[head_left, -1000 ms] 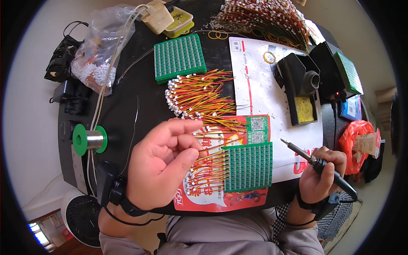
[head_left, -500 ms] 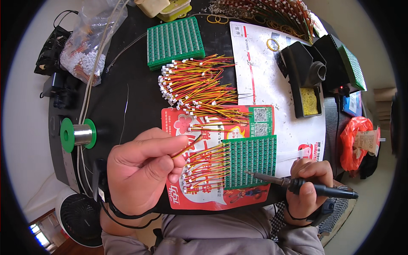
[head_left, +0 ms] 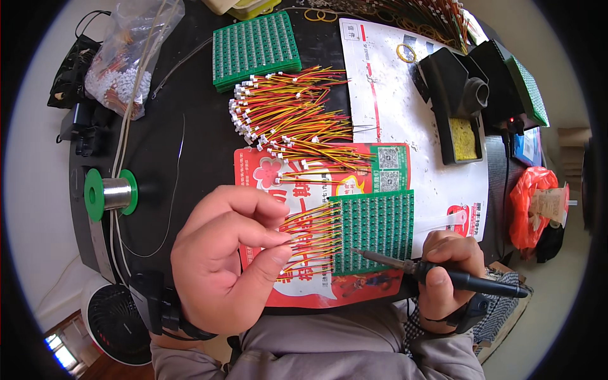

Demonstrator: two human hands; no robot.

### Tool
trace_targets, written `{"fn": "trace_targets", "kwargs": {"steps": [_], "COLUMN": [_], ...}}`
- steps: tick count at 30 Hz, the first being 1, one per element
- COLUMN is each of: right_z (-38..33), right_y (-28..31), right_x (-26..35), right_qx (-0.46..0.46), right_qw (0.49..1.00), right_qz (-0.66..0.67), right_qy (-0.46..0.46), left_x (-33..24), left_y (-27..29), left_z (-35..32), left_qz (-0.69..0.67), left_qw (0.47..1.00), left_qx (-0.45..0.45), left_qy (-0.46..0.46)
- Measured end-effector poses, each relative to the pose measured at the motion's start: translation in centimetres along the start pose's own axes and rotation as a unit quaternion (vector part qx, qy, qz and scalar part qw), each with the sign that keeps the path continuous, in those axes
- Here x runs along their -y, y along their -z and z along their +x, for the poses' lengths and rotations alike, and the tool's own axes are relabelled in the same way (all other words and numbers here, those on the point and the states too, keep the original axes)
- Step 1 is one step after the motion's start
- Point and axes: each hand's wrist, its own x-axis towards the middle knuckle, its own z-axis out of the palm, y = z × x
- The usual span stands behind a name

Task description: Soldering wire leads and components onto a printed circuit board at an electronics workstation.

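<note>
My left hand is closed in a pinch at the left of a green circuit board panel. Between thumb and forefinger is a thin red-and-yellow wire lead; its white plug end is hidden by the fingers. Similar leads run side by side from the panel's left edge, partly behind my hand. My right hand grips the black handle of a soldering iron, its metal tip over the panel's lower left part. Beneath the panel lies a red printed sheet.
Beyond the panel lie a heap of wire leads and a stack of green panels. A solder spool stands left, its loose strand curving across the table. An iron stand with yellow sponge sits right, near a red bag.
My left hand has moved right and slightly down, bringing the wire lead to the row of leads at the panel. The iron's tip has shifted slightly left and up. The view has shifted slightly.
</note>
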Motion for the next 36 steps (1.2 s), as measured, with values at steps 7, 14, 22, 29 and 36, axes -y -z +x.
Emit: {"fn": "trace_targets", "kwargs": {"steps": [7,14,22,29,36], "right_z": [-0.1,-0.1,0.0,0.3,0.4], "right_y": [0.0,-0.3,-0.1,0.0,0.2], "right_x": [0.4,0.1,0.3,0.3,0.0], "right_qx": [0.004,0.002,0.031,0.054,0.07], "right_qw": [1.0,0.999,0.999,0.998,0.996], "right_qz": [-0.01,-0.019,-0.026,-0.03,-0.036], "right_qy": [-0.002,0.027,0.018,0.023,0.034], "left_x": [-1.3,-1.0,-0.2,1.1,1.3], "left_y": [-0.3,-0.9,-1.7,-3.4,-3.4], "left_z": [-0.8,-1.0,-0.5,-1.7,-1.6], "left_qz": [-0.025,0.03,0.178,0.18,0.229], "left_qw": [0.997,0.996,0.965,0.958,0.946], "left_qx": [0.024,0.075,0.136,0.106,0.119], "left_qy": [0.066,0.049,-0.138,-0.194,-0.195]}}
